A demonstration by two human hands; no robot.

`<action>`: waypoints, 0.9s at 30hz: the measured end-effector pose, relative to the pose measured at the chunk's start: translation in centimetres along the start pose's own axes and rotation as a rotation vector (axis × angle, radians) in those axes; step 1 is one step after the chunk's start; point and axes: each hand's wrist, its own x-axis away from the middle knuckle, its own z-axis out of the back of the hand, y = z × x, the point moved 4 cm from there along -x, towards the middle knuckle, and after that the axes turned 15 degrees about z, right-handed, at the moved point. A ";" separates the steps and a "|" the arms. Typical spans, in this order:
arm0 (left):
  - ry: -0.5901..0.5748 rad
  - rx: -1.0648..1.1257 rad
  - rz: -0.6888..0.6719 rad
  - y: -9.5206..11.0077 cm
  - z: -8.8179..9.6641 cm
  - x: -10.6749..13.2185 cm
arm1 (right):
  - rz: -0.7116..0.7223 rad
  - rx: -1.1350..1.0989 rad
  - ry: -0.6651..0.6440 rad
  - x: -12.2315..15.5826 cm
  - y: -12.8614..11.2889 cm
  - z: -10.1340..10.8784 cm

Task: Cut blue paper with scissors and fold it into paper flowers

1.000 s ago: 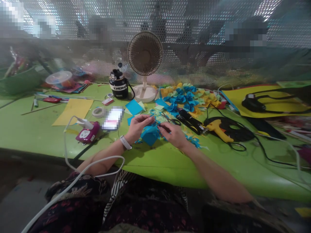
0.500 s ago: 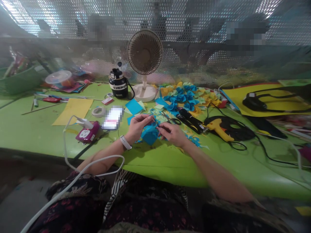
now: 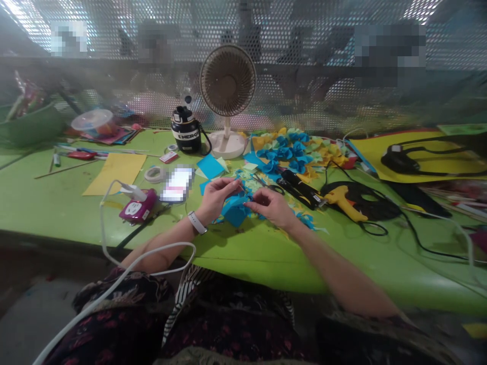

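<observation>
A folded blue paper flower [image 3: 235, 213] sits low between my hands, just above the green table [image 3: 57, 203]. My left hand [image 3: 216, 197] is pinching a tiny thin piece [image 3: 239, 187] at its fingertips, though the piece is too small to identify. My right hand [image 3: 269, 207] grips the upper edge of the blue paper between finger and thumb. A pair of scissors [image 3: 268, 185] lies just beyond my right hand, among scattered paper scraps.
Behind my hands lies a heap of blue, yellow and pale green paper flowers [image 3: 297, 152]. A yellow glue gun [image 3: 344, 200] and its black cord lie to the right. Left of my hands are a pink power socket [image 3: 137, 205], a tape roll [image 3: 154, 175] and yellow card [image 3: 114, 175].
My right hand has moved a little up and left, onto the top edge of the blue paper. A flap of that paper now stands higher. The view has shifted slightly.
</observation>
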 end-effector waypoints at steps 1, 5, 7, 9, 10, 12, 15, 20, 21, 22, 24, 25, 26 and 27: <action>0.000 0.007 0.005 0.0 0.0 0.0 | 0.006 0.012 0.001 0.0 -0.1 0.0; 0.003 0.022 0.029 0.0 -0.1 0.1 | 0.026 0.070 0.009 0.0 -0.3 0.2; 0.005 0.025 0.036 0.0 0.0 0.0 | 0.035 0.110 0.027 0.1 -0.5 0.3; 0.007 0.034 0.036 -0.1 0.0 0.0 | 0.043 0.140 0.040 0.1 -0.7 0.3; 0.006 0.038 0.034 -0.1 0.1 -0.1 | 0.045 0.145 0.037 0.1 -0.7 0.3; 0.009 0.042 0.028 -0.1 0.1 -0.1 | 0.047 0.139 0.024 0.1 -0.7 0.2; 0.010 0.038 0.030 -0.1 0.1 -0.2 | 0.054 0.114 0.005 0.1 -0.7 0.1; 0.006 0.054 0.042 0.0 0.2 -0.2 | 0.041 0.064 -0.053 -0.1 -0.5 0.1; 0.003 0.054 0.045 0.0 0.2 -0.2 | 0.036 0.055 -0.065 -0.1 -0.4 0.1; -0.002 0.049 0.046 0.0 0.1 -0.3 | 0.033 0.049 -0.070 -0.2 -0.4 0.1; -0.017 0.029 0.039 0.0 0.1 -0.2 | 0.033 0.047 -0.057 -0.2 -0.3 0.2; -0.024 0.018 0.032 0.0 0.1 -0.2 | 0.033 0.047 -0.049 -0.2 -0.3 0.3; -0.029 0.007 0.024 0.1 0.1 -0.2 | 0.031 0.047 -0.043 -0.2 -0.3 0.3; -0.032 0.000 0.017 0.1 0.1 -0.2 | 0.030 0.046 -0.040 -0.2 -0.3 0.3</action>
